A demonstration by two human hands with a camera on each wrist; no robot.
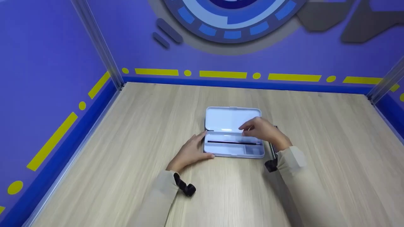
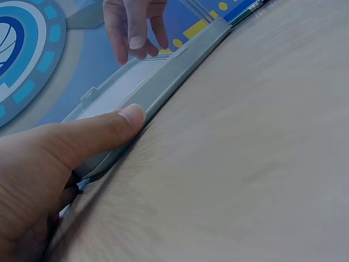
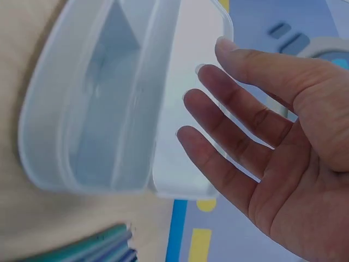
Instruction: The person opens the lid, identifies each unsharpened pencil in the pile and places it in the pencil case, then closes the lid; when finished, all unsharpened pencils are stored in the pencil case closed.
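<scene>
A pale pencil case (image 1: pixel 225 149) lies on the table with its lid (image 1: pixel 221 118) raised at the back. Inside it, a dark, thin pencil-like stick (image 1: pixel 228 142) runs lengthwise. My left hand (image 1: pixel 189 153) holds the case's left end, with the thumb (image 2: pixel 112 131) along the front wall and the fingers at the far side, partly hidden. Above the right part of the case hovers my right hand (image 1: pixel 265 130). In the right wrist view its fingers (image 3: pixel 218 120) are loosely bent and apart, with nothing between them.
Several greenish and blue pencils or pens (image 3: pixel 98 248) lie to the right of the case, partly under my right wrist in the head view. The wooden table (image 1: pixel 151 110) meets a blue patterned wall (image 1: pixel 142 56) at the back and another panel (image 1: pixel 47 94) on the left.
</scene>
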